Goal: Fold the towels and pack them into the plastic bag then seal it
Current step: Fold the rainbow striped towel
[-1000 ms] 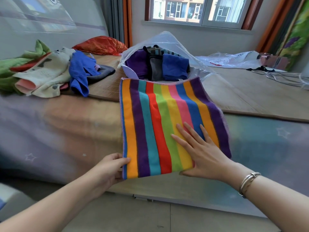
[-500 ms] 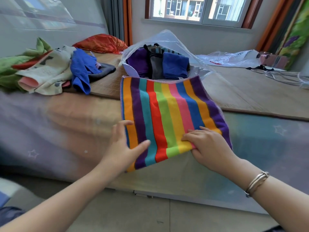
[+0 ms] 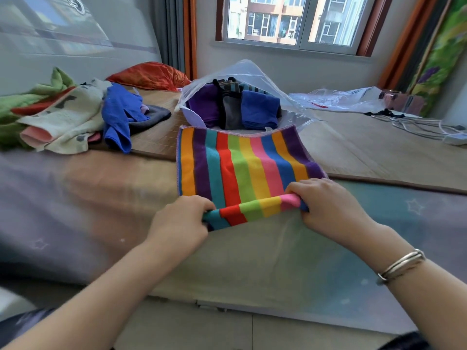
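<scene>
Striped towel (image 3: pixel 237 162) lies flat on the bed (image 3: pixel 75 203), just in front of the open plastic bag (image 3: pixel 242 74), far edge touching the bag's mouth. Left hand (image 3: pixel 180 221) and right hand (image 3: pixel 328 205) each pinch a near corner of the towel, fingers curled over the hem, thumbs hidden underneath; the near edge is lifted and rolled over, so this looks like the first fold, near edge to far edge. To do it well: keep both corners level, carry them straight toward the bag, match hem on hem so the stripes line up, then flatten the crease with a palm before the next fold. Risk: the far edge may slide into the bag if pulled unevenly. Bag already holds folded towels, purple (image 3: pixel 204 104), grey (image 3: pixel 232 109), blue (image 3: pixel 260 109), standing on edge. Unfolded pile (image 3: pixel 75 117) sits left of the bag, so plenty remains; bag unsealed.
</scene>
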A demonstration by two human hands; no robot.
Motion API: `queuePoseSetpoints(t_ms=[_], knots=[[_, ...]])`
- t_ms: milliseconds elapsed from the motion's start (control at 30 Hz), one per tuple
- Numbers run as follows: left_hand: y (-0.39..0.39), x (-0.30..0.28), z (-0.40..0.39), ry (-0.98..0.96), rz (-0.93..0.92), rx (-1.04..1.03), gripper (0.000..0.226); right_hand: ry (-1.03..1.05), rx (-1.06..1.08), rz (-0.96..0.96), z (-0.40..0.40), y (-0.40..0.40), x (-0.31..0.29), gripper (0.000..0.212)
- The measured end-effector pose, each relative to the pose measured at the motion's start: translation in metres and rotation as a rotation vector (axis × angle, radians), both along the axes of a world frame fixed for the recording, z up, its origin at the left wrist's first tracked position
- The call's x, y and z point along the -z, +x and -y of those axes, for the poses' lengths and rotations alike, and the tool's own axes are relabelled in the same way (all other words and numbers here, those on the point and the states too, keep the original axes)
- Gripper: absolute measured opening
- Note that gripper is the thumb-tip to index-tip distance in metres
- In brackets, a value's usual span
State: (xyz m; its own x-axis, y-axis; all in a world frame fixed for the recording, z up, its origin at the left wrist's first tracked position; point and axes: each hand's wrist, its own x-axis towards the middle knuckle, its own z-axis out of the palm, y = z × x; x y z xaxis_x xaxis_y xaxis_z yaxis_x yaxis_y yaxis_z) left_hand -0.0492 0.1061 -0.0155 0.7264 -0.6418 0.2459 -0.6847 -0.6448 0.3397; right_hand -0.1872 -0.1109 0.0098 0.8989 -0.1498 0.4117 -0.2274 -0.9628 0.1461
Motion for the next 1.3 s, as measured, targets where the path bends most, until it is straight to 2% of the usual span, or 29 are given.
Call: queuePoseSetpoints(t_ms=[100,233,300,433,533,633,733,833,967,1100,1200,1300], knots=[[0.021,-0.009,-0.017,-0.052,-0.139,0.031,0.005,0.213,0.165,-0.018,0.004,-0.006,-0.008,0.028],[0.035,-0.031,-0.032,-0.261,-0.497,0.132,0.022,0.646,0.138,0.209,0.020,-0.009,-0.022,0.023],[0.038,-0.039,-0.036,-0.379,-0.641,0.169,0.028,0.819,0.108,0.175,0.024,-0.013,-0.030,0.018],[0.049,-0.042,-0.036,-0.487,-0.773,0.155,0.018,0.957,0.044,-0.010,0.029,-0.017,-0.038,0.008],[0.065,-0.037,-0.028,-0.498,-0.741,0.067,0.021,0.966,0.059,0.031,0.036,-0.003,-0.032,0.013],[0.087,-0.036,-0.012,-0.624,-0.714,-0.042,0.023,0.940,0.121,0.266,0.051,0.020,-0.030,0.014],[0.105,-0.041,0.010,-0.791,-0.637,-0.068,0.009,1.029,0.152,0.529,0.068,0.046,-0.032,0.010],[0.123,-0.041,0.033,-0.894,-0.510,-0.125,0.011,1.032,0.172,0.682,0.082,0.079,-0.033,0.009],[0.144,-0.013,0.056,-0.815,-0.217,-0.215,0.019,0.779,0.307,0.557,0.097,0.112,-0.017,0.011],[0.150,0.011,0.070,-0.784,0.026,-0.305,0.025,0.574,0.491,0.414,0.106,0.121,0.002,0.038],[0.153,0.010,0.069,-0.792,0.036,-0.378,0.041,0.535,0.654,0.326,0.105,0.112,-0.003,0.063],[0.148,0.009,0.059,-0.765,0.002,-0.430,0.052,0.527,0.727,0.204,0.103,0.097,-0.003,0.070]])
